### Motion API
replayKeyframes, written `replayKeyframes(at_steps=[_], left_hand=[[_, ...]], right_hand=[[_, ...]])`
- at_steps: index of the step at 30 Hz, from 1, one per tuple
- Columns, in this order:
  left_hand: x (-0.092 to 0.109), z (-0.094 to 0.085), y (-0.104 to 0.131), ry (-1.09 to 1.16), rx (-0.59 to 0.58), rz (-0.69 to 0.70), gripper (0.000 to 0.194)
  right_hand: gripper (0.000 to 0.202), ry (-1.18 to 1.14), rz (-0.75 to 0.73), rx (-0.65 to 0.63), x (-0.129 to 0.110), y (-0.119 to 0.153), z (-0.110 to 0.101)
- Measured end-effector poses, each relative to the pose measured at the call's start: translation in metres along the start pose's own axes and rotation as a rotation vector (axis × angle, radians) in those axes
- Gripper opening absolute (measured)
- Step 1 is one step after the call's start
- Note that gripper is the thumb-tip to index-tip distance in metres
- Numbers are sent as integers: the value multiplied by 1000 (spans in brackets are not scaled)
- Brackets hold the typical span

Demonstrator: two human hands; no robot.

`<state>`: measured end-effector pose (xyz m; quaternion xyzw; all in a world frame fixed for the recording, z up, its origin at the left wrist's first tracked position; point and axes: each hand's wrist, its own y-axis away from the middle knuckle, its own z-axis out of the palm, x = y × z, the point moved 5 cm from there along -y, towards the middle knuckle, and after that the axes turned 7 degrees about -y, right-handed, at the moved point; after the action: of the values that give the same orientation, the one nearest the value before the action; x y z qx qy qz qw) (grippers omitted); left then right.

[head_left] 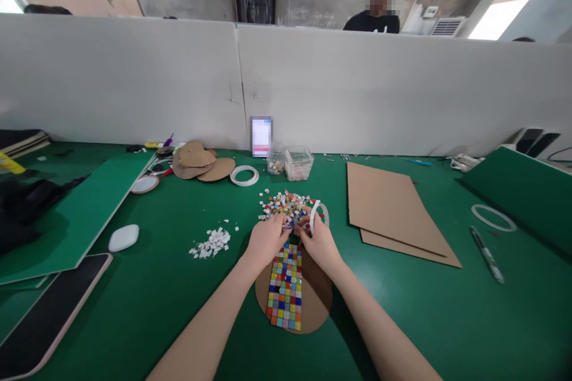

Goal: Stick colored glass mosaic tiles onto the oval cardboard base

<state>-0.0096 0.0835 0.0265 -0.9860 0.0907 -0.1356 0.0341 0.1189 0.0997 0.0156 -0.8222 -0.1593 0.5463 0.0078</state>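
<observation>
A strip of small coloured mosaic tiles [285, 289] lies in rows on a round cardboard disc [316, 309]. At the strip's far end, my left hand [267, 241] is closed, its fingertips partly hidden beside loose tiles. Opposite it, my right hand [318, 243] has curled fingers close to the left fingertips, with a narrow roll of white tape [325, 214] held upright in it. Just beyond both hands spreads a pile of loose mosaic tiles [279, 205]. Whatever small thing is between the left fingertips cannot be made out.
White paper scraps [213, 243] lie left of my hands. Behind are cardboard discs [217, 169], another tape roll [244, 175], a clear box [299, 164] and a phone [261, 137]. Cardboard sheets [393, 202] and a pen [487, 255] lie right. A person [373, 21] is beyond the partition.
</observation>
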Motion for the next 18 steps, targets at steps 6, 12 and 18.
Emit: replayKeyframes(at_steps=[6,12,18], left_hand=[[-5,-2,3,77,17,-3,13],[-13,-14,5,253,75,-37,23],[-21,-13,2,384,133,-114,28]], right_hand=[[41,-28,11,26,-3,1,-2],[35,-71,32,41,-6,2,-6],[33,-65,15,52,-11,1,-7]])
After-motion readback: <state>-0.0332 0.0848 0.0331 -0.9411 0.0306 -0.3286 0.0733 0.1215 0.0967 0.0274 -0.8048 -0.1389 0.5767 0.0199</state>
